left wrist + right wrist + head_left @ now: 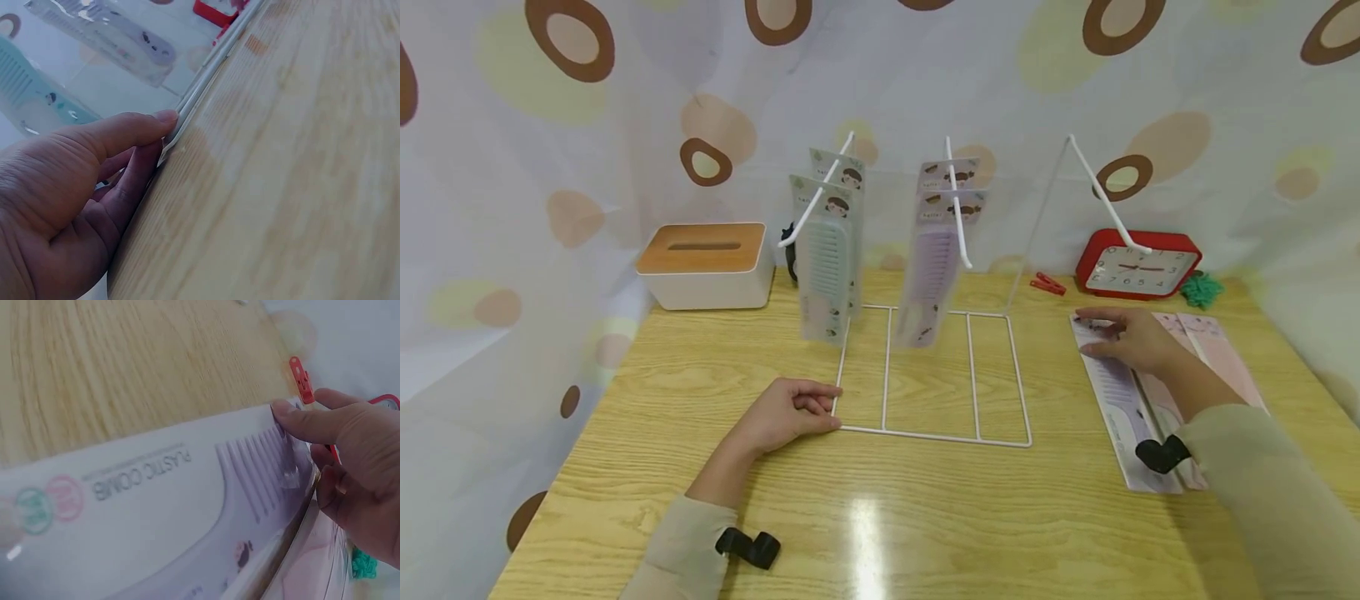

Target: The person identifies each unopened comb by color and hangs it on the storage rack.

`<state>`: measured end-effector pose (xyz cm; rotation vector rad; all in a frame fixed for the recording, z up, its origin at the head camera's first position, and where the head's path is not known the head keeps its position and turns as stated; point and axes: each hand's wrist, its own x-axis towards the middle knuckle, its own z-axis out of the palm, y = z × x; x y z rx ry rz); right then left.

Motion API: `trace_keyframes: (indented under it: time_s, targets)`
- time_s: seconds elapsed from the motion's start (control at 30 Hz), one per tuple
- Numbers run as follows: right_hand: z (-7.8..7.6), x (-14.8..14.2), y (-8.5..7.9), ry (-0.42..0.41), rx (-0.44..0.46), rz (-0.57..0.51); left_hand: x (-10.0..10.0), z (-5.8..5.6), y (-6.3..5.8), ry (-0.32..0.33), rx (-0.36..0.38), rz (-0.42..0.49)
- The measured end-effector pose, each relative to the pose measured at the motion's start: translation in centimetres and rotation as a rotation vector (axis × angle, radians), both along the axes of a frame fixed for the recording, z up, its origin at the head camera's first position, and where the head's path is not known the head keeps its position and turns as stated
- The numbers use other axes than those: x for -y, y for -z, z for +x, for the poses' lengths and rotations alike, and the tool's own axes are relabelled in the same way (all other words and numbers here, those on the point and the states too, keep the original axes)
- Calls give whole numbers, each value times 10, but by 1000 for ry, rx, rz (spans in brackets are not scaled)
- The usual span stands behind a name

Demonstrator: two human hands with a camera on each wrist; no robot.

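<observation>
My left hand (792,414) pinches the front left corner of a white wire rack (925,434) between thumb and fingers. On two of its hooks hang packaged combs: mint green ones (826,267) at the left, purple ones (931,271) in the middle. The right-hand hook (1108,200) carries nothing. At the right, my right hand (1138,339) grips the far end of a packaged purple comb (1116,400), its thumb on the near side in the right wrist view. "PLASTIC COMB" is printed on this package. Pink comb packages (1213,350) lie beside it, partly covered by my arm.
Behind the packages stands a red clock (1138,265), with a red clip (1048,284) to its left and a green tangled item (1202,289) to its right. A white tissue box with a wooden lid (707,287) sits at the back left. A patterned cloth hangs behind the table.
</observation>
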<state>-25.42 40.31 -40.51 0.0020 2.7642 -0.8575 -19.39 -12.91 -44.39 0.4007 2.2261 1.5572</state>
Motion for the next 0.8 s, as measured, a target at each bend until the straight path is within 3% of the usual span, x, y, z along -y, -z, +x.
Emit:
trace_keyframes:
  time_s: [0.23, 0.57, 0.67, 0.8]
  targets:
    - [-3, 2, 9, 34, 14, 44, 0, 1, 0, 0, 11, -3]
    - [11, 13, 14, 230, -128, -160, 0, 1, 0, 2, 2, -11]
    - [17, 18, 7, 293, -161, -400, 0, 0, 1, -2, -7, -15]
    - [30, 34, -11, 338, -166, -986, 0, 0, 0, 1, -13, -24]
